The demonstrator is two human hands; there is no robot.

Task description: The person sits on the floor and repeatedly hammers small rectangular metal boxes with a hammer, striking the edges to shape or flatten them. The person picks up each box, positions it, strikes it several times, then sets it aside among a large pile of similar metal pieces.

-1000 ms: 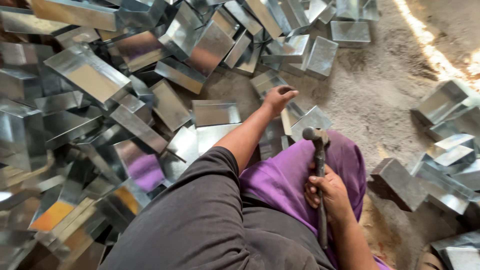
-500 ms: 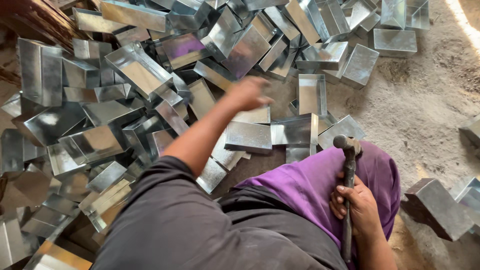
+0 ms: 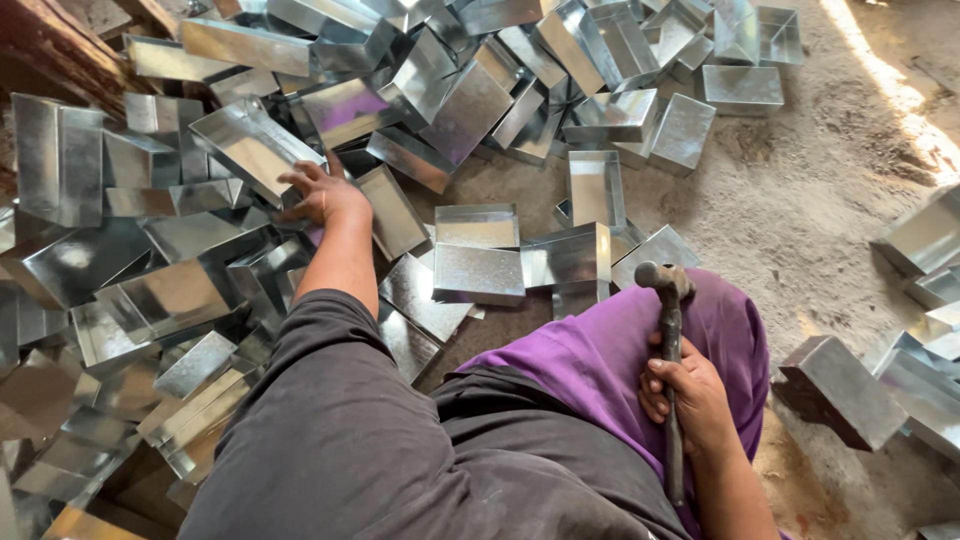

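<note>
The left hand, fingers spread open, rests on a shiny rectangular galvanized sheet-metal tray in the heap left of the purple-clad knee, where the right hand grips a dark steel hammer idle.

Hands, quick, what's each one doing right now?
Left hand: open, fingers spread on the pile of shiny metal trays, gripping nothing.
Right hand: closed around the hammer, head up.
</note>
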